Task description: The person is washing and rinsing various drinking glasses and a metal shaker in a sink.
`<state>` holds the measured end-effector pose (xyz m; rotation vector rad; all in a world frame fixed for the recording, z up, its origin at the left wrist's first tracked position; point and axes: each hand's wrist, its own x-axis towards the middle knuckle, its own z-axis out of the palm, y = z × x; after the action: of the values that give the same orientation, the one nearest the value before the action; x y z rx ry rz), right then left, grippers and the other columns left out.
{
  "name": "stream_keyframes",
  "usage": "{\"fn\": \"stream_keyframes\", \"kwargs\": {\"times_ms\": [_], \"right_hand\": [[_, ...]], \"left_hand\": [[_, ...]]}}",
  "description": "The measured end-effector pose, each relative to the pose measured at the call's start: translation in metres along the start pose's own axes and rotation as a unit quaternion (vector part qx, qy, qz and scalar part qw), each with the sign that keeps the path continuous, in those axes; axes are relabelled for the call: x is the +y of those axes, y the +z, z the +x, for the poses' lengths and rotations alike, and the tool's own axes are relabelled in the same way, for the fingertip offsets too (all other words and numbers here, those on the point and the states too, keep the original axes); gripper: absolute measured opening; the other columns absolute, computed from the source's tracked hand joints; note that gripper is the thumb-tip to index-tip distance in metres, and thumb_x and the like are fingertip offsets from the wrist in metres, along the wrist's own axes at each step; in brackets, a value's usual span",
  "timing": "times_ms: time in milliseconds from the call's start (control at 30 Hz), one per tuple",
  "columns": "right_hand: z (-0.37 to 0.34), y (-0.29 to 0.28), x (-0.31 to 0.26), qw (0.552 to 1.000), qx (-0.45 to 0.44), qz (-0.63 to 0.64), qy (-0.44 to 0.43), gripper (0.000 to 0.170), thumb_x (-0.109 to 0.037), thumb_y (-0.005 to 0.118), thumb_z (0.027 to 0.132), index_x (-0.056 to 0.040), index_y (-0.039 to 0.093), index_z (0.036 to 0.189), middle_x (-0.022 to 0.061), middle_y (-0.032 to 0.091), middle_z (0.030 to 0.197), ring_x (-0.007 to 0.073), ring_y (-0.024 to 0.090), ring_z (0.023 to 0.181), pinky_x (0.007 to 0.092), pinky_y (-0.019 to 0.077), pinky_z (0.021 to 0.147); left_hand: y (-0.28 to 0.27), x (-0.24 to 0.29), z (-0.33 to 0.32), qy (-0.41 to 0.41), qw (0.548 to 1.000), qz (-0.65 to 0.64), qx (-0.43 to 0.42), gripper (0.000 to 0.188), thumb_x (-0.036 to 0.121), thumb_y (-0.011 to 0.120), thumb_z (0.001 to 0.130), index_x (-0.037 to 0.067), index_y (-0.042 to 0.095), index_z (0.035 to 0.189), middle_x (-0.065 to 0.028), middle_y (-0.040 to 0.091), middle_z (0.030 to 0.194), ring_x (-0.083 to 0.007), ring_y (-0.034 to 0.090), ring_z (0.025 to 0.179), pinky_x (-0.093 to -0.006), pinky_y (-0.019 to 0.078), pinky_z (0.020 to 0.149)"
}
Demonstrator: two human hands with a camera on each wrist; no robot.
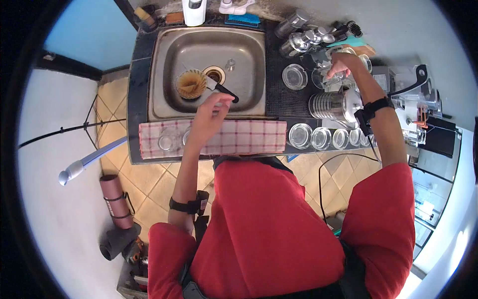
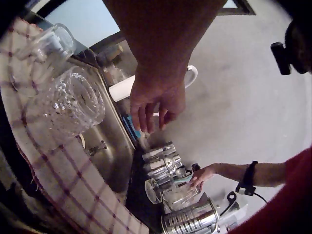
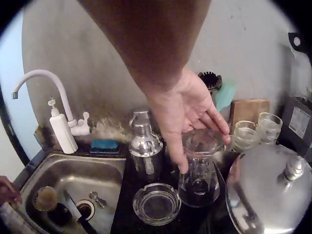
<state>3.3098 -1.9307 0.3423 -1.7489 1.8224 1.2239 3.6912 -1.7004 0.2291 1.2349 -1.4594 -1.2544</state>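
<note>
My right hand (image 1: 343,64) reaches over the back right of the counter. In the right wrist view, its thumb and fingers stand around the upper part of a clear glass carafe (image 3: 199,183), on the dark counter beside a glass ashtray (image 3: 157,204). My left hand (image 1: 211,117) hangs over the front of the sink with loosely bent fingers, holding nothing. Near it in the sink (image 1: 249,94) are a ribbed glass dripper with a brown paper filter (image 1: 191,83) and a knife with a black handle (image 1: 226,92).
A checked cloth (image 1: 249,137) along the front edge bears glasses (image 2: 78,100). Several glass ashtrays (image 1: 300,135) line the counter's front right. A ridged metal pot (image 1: 326,105) stands close to my right forearm. Metal shakers (image 1: 294,45) and a soap bottle (image 3: 63,131) stand behind.
</note>
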Motion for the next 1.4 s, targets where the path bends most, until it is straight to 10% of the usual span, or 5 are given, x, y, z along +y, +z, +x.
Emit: {"fn": "stream_keyframes", "kwargs": {"times_ms": [400, 733, 1100, 1233, 1400], "right_hand": [[-0.063, -0.076, 0.013, 0.99, -0.025, 0.122, -0.067, 0.077, -0.053, 0.079, 0.069, 0.0113, 0.062, 0.108, 0.0228, 0.065, 0.092, 0.0293, 0.07, 0.069, 0.0349, 0.0597, 0.06], [-0.079, -0.046, -0.108, 0.801, -0.054, 0.436, -0.407, 0.069, -0.058, 0.069, 0.08, 0.0067, 0.066, 0.103, 0.0127, 0.067, 0.095, 0.0168, 0.066, 0.075, 0.028, 0.0579, 0.068], [-0.038, 0.083, -0.269, 0.692, 0.255, 0.565, -0.37, 0.068, -0.045, 0.072, 0.083, 0.0046, 0.052, 0.125, 0.0153, 0.067, 0.105, 0.0201, 0.065, 0.089, 0.0336, 0.0506, 0.082], [-0.004, 0.074, -0.262, 0.667, 0.118, 0.577, -0.456, 0.058, -0.038, 0.069, 0.087, 0.0012, 0.052, 0.125, 0.0182, 0.064, 0.114, 0.0209, 0.064, 0.094, 0.0341, 0.0495, 0.085], [0.036, -0.018, -0.228, 0.66, 0.547, 0.413, -0.306, 0.05, -0.016, 0.062, 0.084, -0.0053, 0.049, 0.131, 0.0211, 0.05, 0.128, 0.039, 0.048, 0.121, 0.0444, 0.0417, 0.102]], "left_hand": [[0.016, 0.004, 0.026, 0.008, 0.992, -0.118, -0.053, 0.021, 0.014, 0.056, 0.096, 0.007, 0.062, 0.114, -0.005, 0.064, 0.112, -0.0136, 0.061, 0.101, -0.0291, 0.0481, 0.086], [0.034, 0.042, 0.044, -0.079, 0.923, -0.368, -0.078, 0.057, 0.036, 0.048, 0.101, 0.007, 0.031, 0.146, -0.0146, 0.049, 0.136, -0.0261, 0.051, 0.125, -0.0394, 0.0459, 0.097], [0.007, 0.007, 0.077, -0.156, 0.897, -0.36, 0.204, 0.06, 0.047, 0.061, 0.092, 0.007, 0.04, 0.13, -0.0081, 0.054, 0.12, -0.0178, 0.055, 0.109, -0.039, 0.0488, 0.09], [-0.011, -0.033, 0.086, -0.185, 0.89, -0.348, 0.23, 0.061, 0.05, 0.064, 0.089, 0.004, 0.046, 0.125, -0.0078, 0.059, 0.107, -0.0182, 0.06, 0.099, -0.0365, 0.0519, 0.084], [-0.039, -0.027, 0.096, -0.183, 0.906, -0.333, 0.189, 0.066, 0.052, 0.066, 0.086, 0.001, 0.049, 0.123, -0.0107, 0.06, 0.108, -0.0207, 0.061, 0.1, -0.0396, 0.0529, 0.085]]}}
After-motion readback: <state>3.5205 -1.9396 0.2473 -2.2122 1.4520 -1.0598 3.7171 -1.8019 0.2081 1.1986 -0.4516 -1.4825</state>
